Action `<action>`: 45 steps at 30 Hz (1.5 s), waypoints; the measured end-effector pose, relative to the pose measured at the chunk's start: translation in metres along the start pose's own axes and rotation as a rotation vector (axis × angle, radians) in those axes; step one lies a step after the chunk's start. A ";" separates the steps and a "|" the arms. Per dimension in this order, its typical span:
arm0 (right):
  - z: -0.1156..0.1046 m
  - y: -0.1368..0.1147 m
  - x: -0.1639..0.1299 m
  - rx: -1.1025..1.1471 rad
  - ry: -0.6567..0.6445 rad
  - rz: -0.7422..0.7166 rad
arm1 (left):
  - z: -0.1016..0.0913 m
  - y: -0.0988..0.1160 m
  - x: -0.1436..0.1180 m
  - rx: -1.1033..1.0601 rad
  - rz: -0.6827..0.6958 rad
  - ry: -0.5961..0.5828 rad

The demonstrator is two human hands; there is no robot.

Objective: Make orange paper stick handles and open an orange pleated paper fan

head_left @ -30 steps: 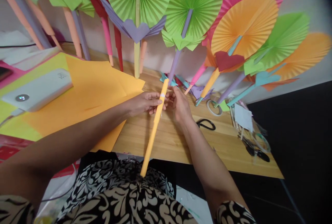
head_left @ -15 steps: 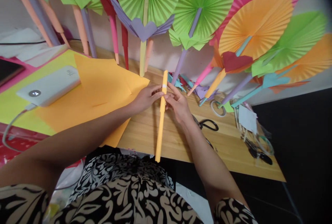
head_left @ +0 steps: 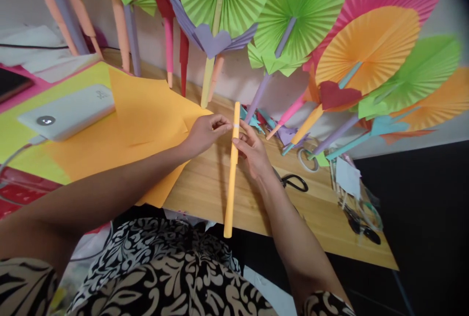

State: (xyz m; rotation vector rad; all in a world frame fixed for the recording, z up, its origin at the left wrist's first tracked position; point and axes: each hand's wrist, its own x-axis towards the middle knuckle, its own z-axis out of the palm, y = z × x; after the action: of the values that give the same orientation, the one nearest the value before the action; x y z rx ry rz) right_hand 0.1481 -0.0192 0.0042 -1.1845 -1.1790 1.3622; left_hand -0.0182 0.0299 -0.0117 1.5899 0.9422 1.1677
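Note:
An orange rolled-paper tube [head_left: 232,184] stands nearly upright in the picture, with a small white band, seemingly tape, near its top. My right hand [head_left: 252,152] holds it around the upper part, thumb on the near side and fingers behind. My left hand [head_left: 209,133] is just left of the white band, its thumb and forefinger pinched together. Whatever may be between those fingertips is too small to make out. Under my left forearm lie orange paper sheets [head_left: 146,111]. Black-handled scissors [head_left: 295,182] rest on the table, partly hidden by my right wrist.
Pleated paper fans on stems, such as a green one [head_left: 223,1] and an orange one [head_left: 366,45], lean along the wall. A white power bank [head_left: 69,111] with a cable lies left. A tape roll [head_left: 308,159] and paper scraps [head_left: 289,135] sit at the wooden table's [head_left: 311,218] back.
My left hand has come off the tube and moved slightly left, fingers now pinched. My right thumb has shifted onto the tube's near side. The view has tilted a little.

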 end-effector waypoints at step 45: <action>0.003 0.002 -0.002 -0.121 -0.039 0.003 | 0.001 0.010 0.001 -0.212 -0.242 -0.001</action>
State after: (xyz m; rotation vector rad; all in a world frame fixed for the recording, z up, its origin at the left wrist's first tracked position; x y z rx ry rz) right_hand 0.1455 -0.0215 0.0023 -1.2498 -1.3037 1.3368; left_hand -0.0166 0.0281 -0.0020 1.2697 0.9476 1.0584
